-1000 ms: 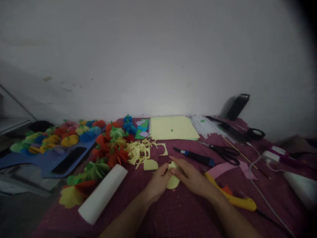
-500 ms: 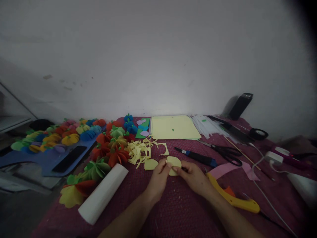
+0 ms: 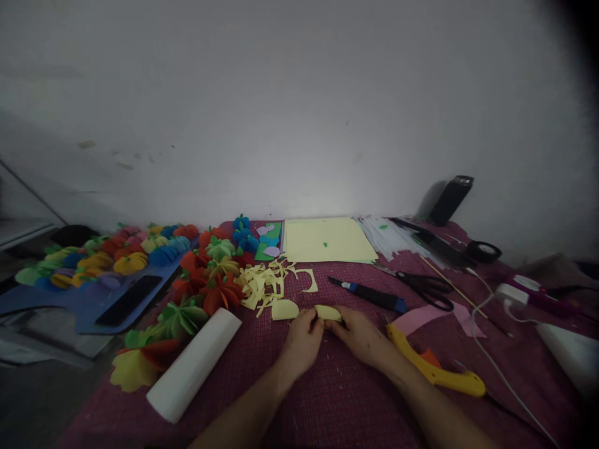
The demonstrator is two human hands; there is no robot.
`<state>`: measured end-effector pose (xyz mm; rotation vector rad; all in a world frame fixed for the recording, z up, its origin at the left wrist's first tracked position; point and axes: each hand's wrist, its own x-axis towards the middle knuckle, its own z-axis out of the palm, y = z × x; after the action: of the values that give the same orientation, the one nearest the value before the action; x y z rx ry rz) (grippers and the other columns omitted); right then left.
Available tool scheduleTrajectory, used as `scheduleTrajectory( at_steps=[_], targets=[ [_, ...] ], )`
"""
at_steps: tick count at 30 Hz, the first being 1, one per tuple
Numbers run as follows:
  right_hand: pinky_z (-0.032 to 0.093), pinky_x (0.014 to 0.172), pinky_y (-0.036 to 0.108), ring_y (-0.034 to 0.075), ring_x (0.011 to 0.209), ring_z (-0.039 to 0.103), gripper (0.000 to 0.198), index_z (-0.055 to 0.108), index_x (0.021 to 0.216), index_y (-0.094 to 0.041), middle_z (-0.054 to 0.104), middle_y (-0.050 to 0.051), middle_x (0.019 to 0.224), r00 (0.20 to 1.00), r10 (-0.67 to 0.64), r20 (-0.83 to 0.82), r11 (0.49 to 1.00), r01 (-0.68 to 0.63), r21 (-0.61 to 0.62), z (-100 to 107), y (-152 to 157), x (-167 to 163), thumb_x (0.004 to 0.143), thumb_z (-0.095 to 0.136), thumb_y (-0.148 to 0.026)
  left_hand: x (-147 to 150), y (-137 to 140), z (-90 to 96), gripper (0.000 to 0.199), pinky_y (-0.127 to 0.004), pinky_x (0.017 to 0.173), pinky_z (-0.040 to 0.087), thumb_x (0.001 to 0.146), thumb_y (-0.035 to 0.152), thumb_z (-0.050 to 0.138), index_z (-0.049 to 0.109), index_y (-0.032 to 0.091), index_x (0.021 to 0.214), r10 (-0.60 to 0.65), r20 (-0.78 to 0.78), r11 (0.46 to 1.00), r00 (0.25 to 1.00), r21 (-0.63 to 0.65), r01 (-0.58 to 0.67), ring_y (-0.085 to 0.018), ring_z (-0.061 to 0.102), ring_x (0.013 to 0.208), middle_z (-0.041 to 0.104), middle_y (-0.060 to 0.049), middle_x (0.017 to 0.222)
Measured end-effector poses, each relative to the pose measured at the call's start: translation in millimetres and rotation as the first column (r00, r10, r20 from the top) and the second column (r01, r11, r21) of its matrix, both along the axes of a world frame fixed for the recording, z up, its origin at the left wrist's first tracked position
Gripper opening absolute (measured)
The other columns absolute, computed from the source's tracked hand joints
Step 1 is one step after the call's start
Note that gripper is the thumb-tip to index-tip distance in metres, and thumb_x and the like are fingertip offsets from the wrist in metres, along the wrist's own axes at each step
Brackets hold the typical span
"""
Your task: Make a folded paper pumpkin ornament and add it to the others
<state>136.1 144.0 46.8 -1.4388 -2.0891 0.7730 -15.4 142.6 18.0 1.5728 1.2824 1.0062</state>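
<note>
Both hands meet over the purple cloth, pinching one pale yellow paper piece (image 3: 329, 313) that is folded over, its curved edge facing away from me. My left hand (image 3: 304, 337) is closed on its left side, my right hand (image 3: 358, 330) on its right; the fingertips partly hide it. Just left of my left hand lies a half-round stack of folded yellow paper (image 3: 284, 309). Behind that is a heap of yellow paper offcuts (image 3: 262, 284). A utility knife (image 3: 369, 295) with a dark handle lies beyond my right hand.
Paper pumpkins (image 3: 223, 290) crowd the left side, beside a white roll (image 3: 194, 365). Yellow sheets (image 3: 327, 240) lie against the wall. On the right are black scissors (image 3: 428, 287), a pink paper strip (image 3: 416, 318), a yellow glue gun (image 3: 435, 371), a white cable (image 3: 503, 377) and a tilted black bottle (image 3: 452, 199).
The yellow paper between my hands was a rounder, flatter shape; now it is folded to a half-round. My hands have drawn slightly closer together around it.
</note>
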Motion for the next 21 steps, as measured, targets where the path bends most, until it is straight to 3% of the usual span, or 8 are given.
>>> scheduleTrajectory(
  at_steps=[7,11,15,18,21],
  targets=[
    [0.035,0.060,0.026,0.017,0.065,0.055,0.011,0.059,0.076,-0.017,0.063,0.004,0.073,0.992,-0.013,0.127,0.999,0.009,0.033,9,-4,2,0.082,0.049,-0.020,-5,0,10.8,0.032,-0.029,0.082,0.043,0.079,0.020,0.049,0.053,0.020,0.111,0.056,0.027,0.994,0.998,0.088,-0.058,-0.016,0.056,0.091,0.060,-0.005,0.102],
    [0.035,0.063,0.027,0.018,0.070,0.054,0.013,0.058,0.073,-0.017,0.062,0.004,0.074,0.986,-0.023,0.163,0.997,0.011,0.074,14,-5,2,0.082,0.050,-0.023,-8,3,11.3,0.013,-0.026,0.065,0.046,0.082,0.024,0.048,0.058,0.019,0.088,0.012,-0.003,0.997,1.000,0.071,-0.012,-0.014,0.058,0.069,0.061,0.000,0.075],
    [0.038,0.067,0.025,0.017,0.078,0.056,0.023,0.058,0.083,-0.018,0.063,0.003,0.080,0.984,-0.030,0.173,0.994,0.012,0.105,17,-2,4,0.091,0.039,-0.029,-8,4,11.5,0.017,-0.025,0.060,0.047,0.087,0.027,0.039,0.054,0.019,0.090,-0.013,-0.040,0.998,0.999,0.060,0.015,-0.014,0.059,0.062,0.060,0.001,0.067],
    [0.039,0.066,0.024,0.016,0.075,0.059,0.021,0.057,0.090,-0.018,0.064,0.003,0.082,0.975,-0.005,0.221,0.995,-0.017,0.097,16,-3,5,0.093,0.037,-0.026,-7,0,13.3,0.021,-0.032,0.077,0.048,0.084,0.021,0.042,0.056,0.018,0.099,-0.012,-0.126,0.995,0.992,0.099,0.025,-0.018,0.061,0.081,0.066,-0.005,0.087],
    [0.039,0.070,0.026,0.018,0.082,0.060,0.018,0.058,0.092,-0.018,0.065,0.005,0.086,0.956,0.009,0.292,0.994,-0.041,0.103,16,-5,5,0.091,0.040,-0.022,-8,-6,13.3,0.037,-0.039,0.098,0.036,0.079,0.015,0.045,0.053,0.015,0.115,-0.004,-0.210,0.988,0.978,0.152,0.037,-0.022,0.052,0.109,0.059,-0.011,0.116]
  ],
)
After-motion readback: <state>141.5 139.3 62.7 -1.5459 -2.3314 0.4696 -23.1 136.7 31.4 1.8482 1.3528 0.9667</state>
